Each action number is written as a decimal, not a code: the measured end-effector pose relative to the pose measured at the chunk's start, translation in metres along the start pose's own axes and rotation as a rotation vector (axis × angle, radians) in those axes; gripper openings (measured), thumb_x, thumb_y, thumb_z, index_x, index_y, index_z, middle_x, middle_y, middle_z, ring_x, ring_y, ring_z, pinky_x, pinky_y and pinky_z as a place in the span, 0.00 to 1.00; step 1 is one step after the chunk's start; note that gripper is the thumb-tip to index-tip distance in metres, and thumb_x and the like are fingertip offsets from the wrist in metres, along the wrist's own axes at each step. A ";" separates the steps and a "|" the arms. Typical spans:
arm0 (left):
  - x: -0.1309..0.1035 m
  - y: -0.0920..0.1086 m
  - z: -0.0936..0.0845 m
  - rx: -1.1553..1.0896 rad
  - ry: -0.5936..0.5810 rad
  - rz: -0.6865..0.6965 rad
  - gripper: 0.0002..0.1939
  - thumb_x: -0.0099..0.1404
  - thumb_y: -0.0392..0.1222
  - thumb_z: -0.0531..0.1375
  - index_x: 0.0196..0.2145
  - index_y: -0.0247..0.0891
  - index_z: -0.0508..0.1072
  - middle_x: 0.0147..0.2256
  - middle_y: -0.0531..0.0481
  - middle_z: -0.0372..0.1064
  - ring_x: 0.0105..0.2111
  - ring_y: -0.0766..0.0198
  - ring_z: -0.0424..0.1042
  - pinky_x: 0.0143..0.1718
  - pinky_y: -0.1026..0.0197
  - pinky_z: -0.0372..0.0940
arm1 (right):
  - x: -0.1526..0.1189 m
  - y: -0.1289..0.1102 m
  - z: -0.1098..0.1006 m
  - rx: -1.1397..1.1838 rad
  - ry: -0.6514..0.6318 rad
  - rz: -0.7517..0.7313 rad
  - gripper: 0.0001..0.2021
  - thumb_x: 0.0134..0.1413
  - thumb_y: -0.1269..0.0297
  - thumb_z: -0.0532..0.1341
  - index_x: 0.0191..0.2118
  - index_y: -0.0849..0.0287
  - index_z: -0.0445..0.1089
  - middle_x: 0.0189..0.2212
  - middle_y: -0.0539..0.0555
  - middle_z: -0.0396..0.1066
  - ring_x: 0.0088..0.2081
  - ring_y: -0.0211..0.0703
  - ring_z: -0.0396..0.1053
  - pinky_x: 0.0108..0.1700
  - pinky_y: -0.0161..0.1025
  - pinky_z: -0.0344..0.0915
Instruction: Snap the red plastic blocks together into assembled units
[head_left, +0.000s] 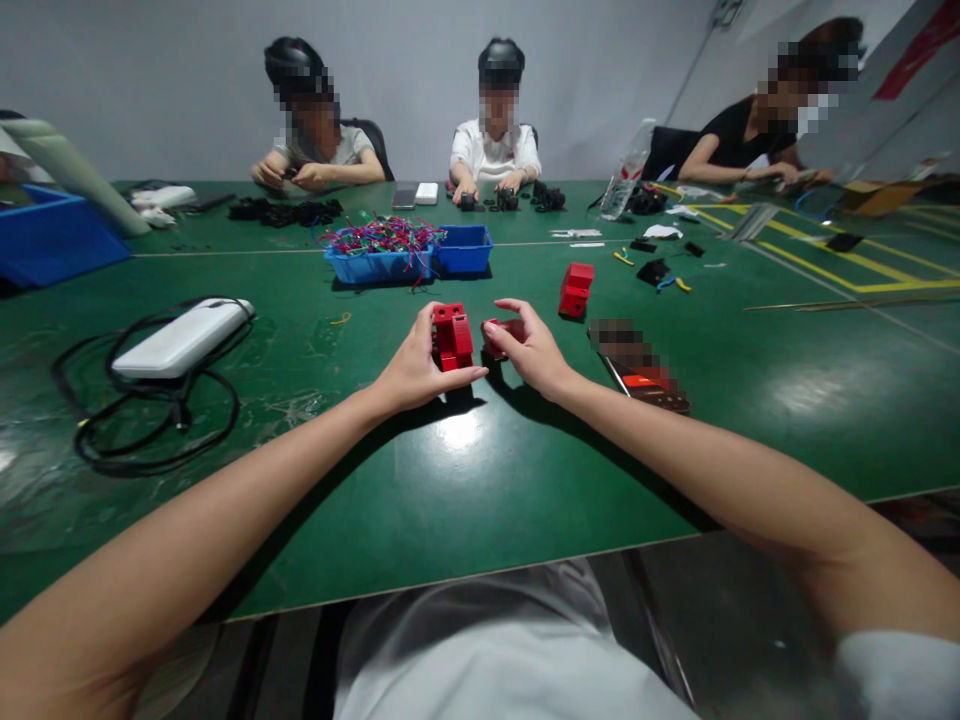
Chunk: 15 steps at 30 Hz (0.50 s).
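Upright in my left hand (420,365) is a red plastic module (454,338), shaped like a rail-mount circuit breaker with round holes on top. Thumb and fingers close round its sides, just above the green table. To its right, my right hand (529,345) pinches a smaller red piece (493,340), mostly covered by the fingers. A narrow gap separates this piece from the module. Beyond my right hand, another red module (576,290) stands on the table.
A phone (637,365) lies right of my right forearm. Left are a white power bank (186,340) and a coiled black cable (232,400). Ahead, one blue bin (379,268) holds coloured wires beside another blue bin (465,250). Three people sit across the table (465,500).
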<state>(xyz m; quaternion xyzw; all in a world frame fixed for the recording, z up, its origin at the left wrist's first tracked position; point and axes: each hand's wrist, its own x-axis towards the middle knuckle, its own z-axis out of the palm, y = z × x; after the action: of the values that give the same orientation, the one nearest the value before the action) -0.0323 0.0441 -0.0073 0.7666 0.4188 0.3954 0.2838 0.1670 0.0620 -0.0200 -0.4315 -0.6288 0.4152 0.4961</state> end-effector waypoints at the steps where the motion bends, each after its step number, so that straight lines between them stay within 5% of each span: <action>1: 0.000 0.000 0.000 0.001 -0.001 0.005 0.49 0.50 0.55 0.72 0.60 0.37 0.51 0.56 0.35 0.63 0.52 0.46 0.72 0.51 0.45 0.71 | 0.000 0.000 0.001 0.082 -0.005 0.026 0.25 0.53 0.49 0.66 0.53 0.52 0.61 0.34 0.51 0.72 0.33 0.43 0.72 0.37 0.44 0.70; 9: 0.001 -0.004 0.000 0.000 -0.002 0.038 0.49 0.50 0.55 0.72 0.60 0.37 0.51 0.56 0.35 0.63 0.55 0.46 0.70 0.53 0.46 0.70 | -0.001 -0.002 0.005 0.272 -0.002 0.090 0.31 0.41 0.53 0.74 0.51 0.52 0.66 0.38 0.50 0.71 0.35 0.40 0.72 0.45 0.44 0.73; 15: 0.001 -0.005 -0.001 0.035 -0.003 0.046 0.49 0.50 0.56 0.72 0.60 0.37 0.51 0.56 0.36 0.63 0.55 0.47 0.70 0.55 0.45 0.69 | 0.003 -0.003 0.005 0.401 -0.043 0.162 0.26 0.39 0.45 0.74 0.40 0.57 0.72 0.33 0.49 0.74 0.34 0.38 0.73 0.43 0.40 0.74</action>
<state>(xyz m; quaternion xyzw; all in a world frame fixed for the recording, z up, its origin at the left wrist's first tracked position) -0.0343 0.0471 -0.0103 0.7816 0.4074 0.3932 0.2616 0.1612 0.0633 -0.0169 -0.3645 -0.5070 0.5797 0.5235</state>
